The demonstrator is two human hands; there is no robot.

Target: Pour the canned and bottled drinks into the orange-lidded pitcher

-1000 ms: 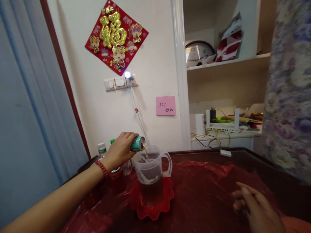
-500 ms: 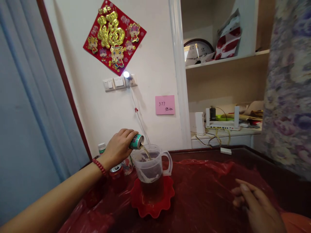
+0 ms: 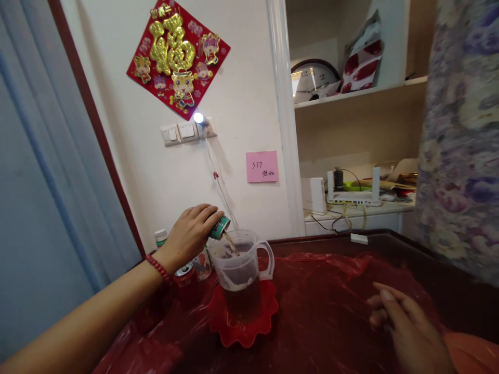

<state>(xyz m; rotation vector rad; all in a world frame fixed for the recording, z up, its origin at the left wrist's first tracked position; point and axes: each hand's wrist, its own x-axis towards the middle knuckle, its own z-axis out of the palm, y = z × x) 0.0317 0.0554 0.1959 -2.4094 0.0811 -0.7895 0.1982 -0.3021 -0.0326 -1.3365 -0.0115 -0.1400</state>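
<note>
My left hand (image 3: 191, 231) is wrapped round a green drink can (image 3: 219, 227), tipped down to the right. A thin brownish stream runs from the can into a clear plastic pitcher (image 3: 237, 272). Brown liquid fills the pitcher's lower part, and its handle points right. Under the pitcher lies a red wavy-edged plate (image 3: 267, 317). Just below my left wrist stands a red can (image 3: 186, 285), with a patterned can (image 3: 202, 264) partly hidden behind it. My right hand (image 3: 407, 322) hovers low at the right, holding nothing, its index finger stretched out and the others loosely bent.
A red plastic sheet (image 3: 312, 291) covers much of the dark table. Behind my left forearm shows a white-capped bottle (image 3: 160, 236). A small white block (image 3: 359, 239) lies at the back edge. An orange object (image 3: 471, 353) is at the lower right. Routers (image 3: 353, 197) stand on the shelf.
The green can is tilted further down, and liquid still streams from it into the pitcher. The whole view has shifted slightly; my right hand keeps nearly the same pose.
</note>
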